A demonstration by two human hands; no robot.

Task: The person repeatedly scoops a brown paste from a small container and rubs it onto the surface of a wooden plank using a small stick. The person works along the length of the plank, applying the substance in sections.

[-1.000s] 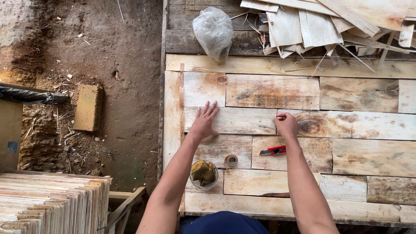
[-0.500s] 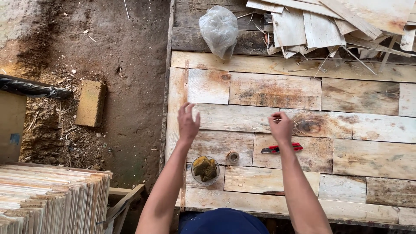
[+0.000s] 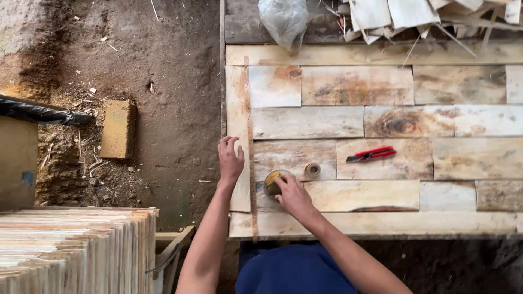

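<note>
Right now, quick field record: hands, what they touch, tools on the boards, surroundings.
left hand: flat on the left edge strip of the wooden panel
right hand: fingers in a small round container of yellowish stuff
tape roll: on the boards, right of the container
red cutter: lying loose, untouched
plastic bag: top edge
stacked thin boards: lower left
brick: on dirt ground

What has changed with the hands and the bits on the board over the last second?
The right hand came back from the upper planks and now reaches into the small round container. The left hand slid left and toward the person, onto the upright strip at the panel's left edge. The red cutter, tape roll and plastic bag lie where they were.
</note>
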